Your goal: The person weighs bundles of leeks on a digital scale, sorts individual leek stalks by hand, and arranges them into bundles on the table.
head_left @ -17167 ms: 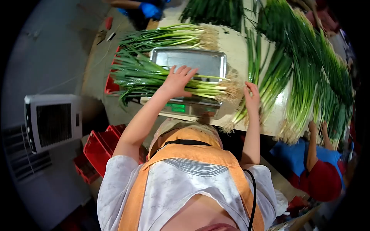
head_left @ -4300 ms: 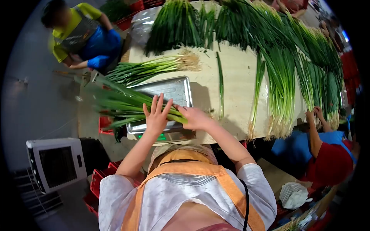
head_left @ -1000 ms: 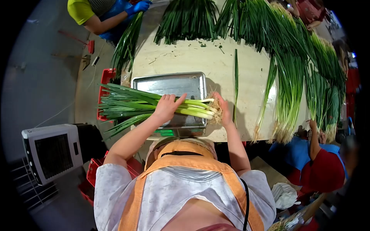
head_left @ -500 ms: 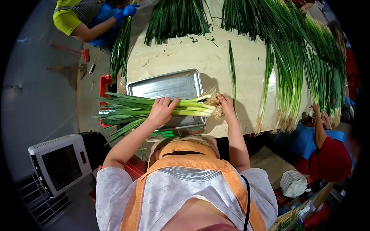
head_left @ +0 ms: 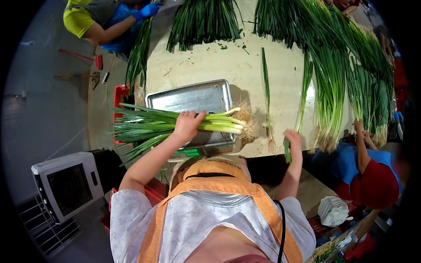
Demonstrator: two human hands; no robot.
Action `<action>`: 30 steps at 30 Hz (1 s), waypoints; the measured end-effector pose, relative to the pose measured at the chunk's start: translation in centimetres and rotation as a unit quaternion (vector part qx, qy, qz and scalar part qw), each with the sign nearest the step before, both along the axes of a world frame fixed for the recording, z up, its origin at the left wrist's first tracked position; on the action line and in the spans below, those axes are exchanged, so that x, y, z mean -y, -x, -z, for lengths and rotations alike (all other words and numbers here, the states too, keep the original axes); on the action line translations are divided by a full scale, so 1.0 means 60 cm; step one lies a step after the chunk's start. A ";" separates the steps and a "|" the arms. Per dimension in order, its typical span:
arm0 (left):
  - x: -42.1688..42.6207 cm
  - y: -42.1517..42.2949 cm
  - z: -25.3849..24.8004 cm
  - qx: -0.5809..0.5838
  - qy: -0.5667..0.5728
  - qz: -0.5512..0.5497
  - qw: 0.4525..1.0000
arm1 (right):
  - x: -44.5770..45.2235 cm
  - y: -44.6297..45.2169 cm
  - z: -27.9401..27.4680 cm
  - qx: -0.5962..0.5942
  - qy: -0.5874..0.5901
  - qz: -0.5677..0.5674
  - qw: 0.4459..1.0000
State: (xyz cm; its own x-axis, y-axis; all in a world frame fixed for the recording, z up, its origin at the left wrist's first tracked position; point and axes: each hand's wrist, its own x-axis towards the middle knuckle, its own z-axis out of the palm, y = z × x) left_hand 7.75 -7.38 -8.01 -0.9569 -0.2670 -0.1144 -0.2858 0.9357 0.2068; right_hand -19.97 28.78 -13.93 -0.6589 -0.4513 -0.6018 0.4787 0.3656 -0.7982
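Observation:
My left hand is closed round a bunch of green onions, which lies across a metal tray. Its leaves point left and its pale, rooted ends point right. Over the table's front edge, my right hand is closed, and a short green leaf sticks out below its fingers. The hand covers the lower end of a thin upright stalk bundle. Between my hands a single onion stalk lies on the table with its roots toward me. A green-lit display shows under the tray.
Large piles of green onions cover the table's right and far sides. A person in blue gloves holds onions at upper left. Another in red works at right. Red crates, a white fan unit and a white bag stand nearby.
My right hand has left the bunch's roots and moved right to the thin stalks, with a leaf now in its fingers. The single stalk's roots now show nearer the front edge. My left hand stays on the bunch.

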 end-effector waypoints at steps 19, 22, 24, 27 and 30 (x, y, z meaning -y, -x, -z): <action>0.323 0.157 -0.001 -0.005 0.157 0.001 0.988 | 0.028 -0.142 0.033 -0.307 -0.127 -0.105 0.937; 0.375 0.181 0.055 0.068 0.091 -0.028 0.993 | 0.013 -0.147 0.025 -0.300 -0.170 -0.098 0.933; 0.389 0.185 0.100 0.158 0.042 -0.063 0.985 | 0.010 -0.154 0.030 -0.314 -0.187 -0.089 0.927; 0.411 0.184 0.200 0.242 0.002 -0.114 0.963 | 0.020 -0.153 0.029 -0.330 -0.220 -0.088 0.914; 0.415 0.191 0.212 0.249 0.009 -0.140 0.958 | 0.046 -0.135 0.043 -0.355 -0.224 -0.059 0.905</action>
